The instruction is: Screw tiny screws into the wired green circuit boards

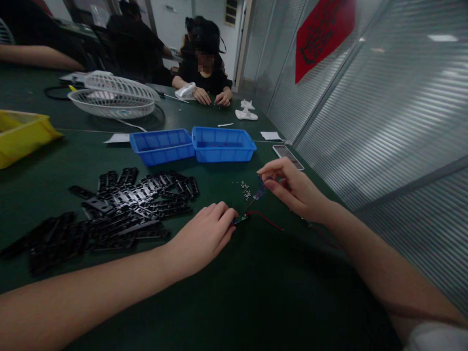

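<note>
While the left hand point(206, 235) grasps a board point(241, 219) and the right hand point(294, 187) a screwdriver point(261, 191), a banner point(324, 36) beyond the tabletop's point(263, 297) right edge bears illegible script.

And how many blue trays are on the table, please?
2. One blue tray stands beyond the black parts; the other blue tray is beside it, on the right, beyond the small metal pieces.

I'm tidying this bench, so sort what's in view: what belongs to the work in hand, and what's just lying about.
In the work:
screwdriver, in the right hand
circuit board with red wire, at the left hand's fingertips
small metal bits, likely screws
black plastic pieces, probably

Apparently just lying about:
phone
white grille
paper slip beyond the phone
</note>
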The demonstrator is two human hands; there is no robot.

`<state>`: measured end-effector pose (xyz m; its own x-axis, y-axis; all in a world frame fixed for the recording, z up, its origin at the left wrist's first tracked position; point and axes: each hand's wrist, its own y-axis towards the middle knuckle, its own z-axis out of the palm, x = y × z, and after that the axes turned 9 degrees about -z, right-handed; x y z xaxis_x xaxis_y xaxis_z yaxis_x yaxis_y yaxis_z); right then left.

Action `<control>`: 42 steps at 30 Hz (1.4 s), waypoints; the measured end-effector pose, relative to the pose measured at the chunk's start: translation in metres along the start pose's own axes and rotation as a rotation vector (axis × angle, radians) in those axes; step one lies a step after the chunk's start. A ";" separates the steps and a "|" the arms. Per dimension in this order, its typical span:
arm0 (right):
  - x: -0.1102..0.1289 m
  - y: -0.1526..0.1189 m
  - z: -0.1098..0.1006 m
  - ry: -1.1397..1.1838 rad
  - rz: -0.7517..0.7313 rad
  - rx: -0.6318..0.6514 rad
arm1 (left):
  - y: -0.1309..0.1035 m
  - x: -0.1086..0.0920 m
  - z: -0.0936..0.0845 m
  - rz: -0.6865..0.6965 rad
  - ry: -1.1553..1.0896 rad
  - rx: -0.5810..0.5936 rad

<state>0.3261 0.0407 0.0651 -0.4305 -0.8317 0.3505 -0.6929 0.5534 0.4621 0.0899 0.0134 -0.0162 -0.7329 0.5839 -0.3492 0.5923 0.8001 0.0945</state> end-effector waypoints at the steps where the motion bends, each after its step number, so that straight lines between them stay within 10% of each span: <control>1: -0.001 -0.001 0.000 0.005 0.003 -0.036 | 0.000 0.000 0.000 0.000 -0.001 0.001; 13: 0.007 0.004 -0.022 -0.076 -0.093 0.008 | -0.001 0.000 0.000 0.001 0.000 0.001; 32: 0.021 0.000 -0.004 -0.621 0.210 0.199 | 0.000 0.000 0.000 0.002 -0.002 0.001; 42: 0.003 -0.001 0.008 -0.086 0.068 -0.112 | -0.001 0.000 0.001 -0.001 -0.007 -0.002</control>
<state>0.3207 0.0375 0.0590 -0.5254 -0.7902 0.3155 -0.5938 0.6062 0.5291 0.0895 0.0129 -0.0170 -0.7309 0.5825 -0.3557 0.5913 0.8007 0.0962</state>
